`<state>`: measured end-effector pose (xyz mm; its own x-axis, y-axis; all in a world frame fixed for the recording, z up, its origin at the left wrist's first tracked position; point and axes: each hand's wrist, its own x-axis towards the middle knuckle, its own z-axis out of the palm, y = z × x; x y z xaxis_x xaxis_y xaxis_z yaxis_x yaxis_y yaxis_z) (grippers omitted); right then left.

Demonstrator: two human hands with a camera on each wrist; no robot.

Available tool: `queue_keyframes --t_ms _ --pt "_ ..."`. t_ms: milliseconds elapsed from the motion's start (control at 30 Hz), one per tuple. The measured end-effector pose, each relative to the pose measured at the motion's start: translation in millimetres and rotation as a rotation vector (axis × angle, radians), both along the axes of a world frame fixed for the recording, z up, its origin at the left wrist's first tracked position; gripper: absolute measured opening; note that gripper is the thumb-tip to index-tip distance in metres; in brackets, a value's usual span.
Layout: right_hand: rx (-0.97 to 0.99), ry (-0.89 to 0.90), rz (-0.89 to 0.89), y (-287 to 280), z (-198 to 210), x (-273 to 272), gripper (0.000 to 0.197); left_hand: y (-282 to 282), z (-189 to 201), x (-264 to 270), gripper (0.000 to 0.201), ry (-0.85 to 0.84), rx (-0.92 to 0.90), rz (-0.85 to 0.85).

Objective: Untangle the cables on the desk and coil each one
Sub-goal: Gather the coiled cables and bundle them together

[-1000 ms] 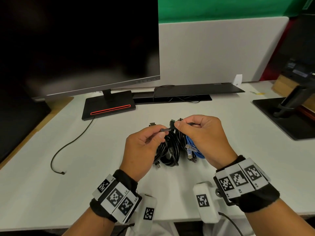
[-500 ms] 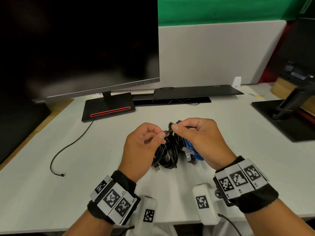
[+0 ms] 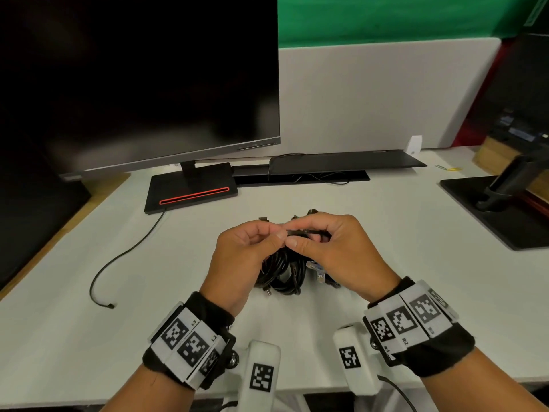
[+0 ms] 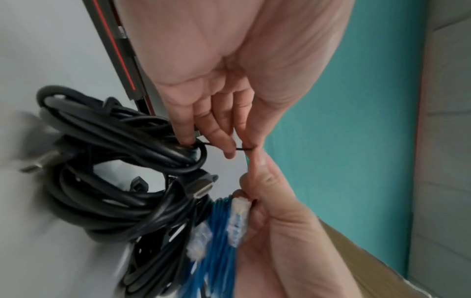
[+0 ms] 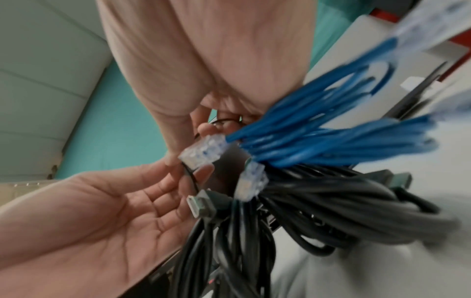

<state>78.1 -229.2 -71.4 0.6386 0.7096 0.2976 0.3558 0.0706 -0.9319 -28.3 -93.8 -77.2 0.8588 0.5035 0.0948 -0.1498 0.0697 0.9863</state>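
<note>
A bundle of coiled black cables (image 3: 282,275) lies mid-desk, with a blue network cable (image 3: 319,270) against its right side, mostly hidden under my right hand. Just above the bundle, my left hand (image 3: 274,233) and right hand (image 3: 294,235) meet, and each pinches a thin black tie (image 3: 301,232) between thumb and forefinger. In the left wrist view the thin black tie (image 4: 244,149) runs from my left hand's fingertips (image 4: 229,151) toward the black cables (image 4: 114,191). The right wrist view shows the blue cable (image 5: 331,137) and clear plugs close under my palm.
A monitor stands at the back left on a base with a red strip (image 3: 190,194). From that base a loose thin black cable (image 3: 118,260) trails over the left of the desk. A flat black device (image 3: 347,163) lies at the back, and another stand (image 3: 499,209) is at the right.
My hands have drawn together until the thumbs nearly touch. The tie's free stretch between them has shortened and now lies level inside my right fingers. The bundle stays put.
</note>
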Motion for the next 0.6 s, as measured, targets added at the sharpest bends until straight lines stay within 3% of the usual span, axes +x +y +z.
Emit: queue_keyframes --t_ms 233,467,600 --pt "-0.021 -0.1 -0.047 -0.8 -4.6 1.4 0.02 2.4 5.3 0.8 0.019 0.025 -0.139 -0.001" --pt "-0.133 -0.097 0.024 -6.9 1.1 9.6 0.023 -2.3 8.5 -1.3 0.018 0.065 -0.02 0.019" --pt "-0.04 -0.101 0.019 -6.4 -0.3 6.0 0.016 -6.8 10.2 -1.6 0.017 0.072 0.019 0.011"
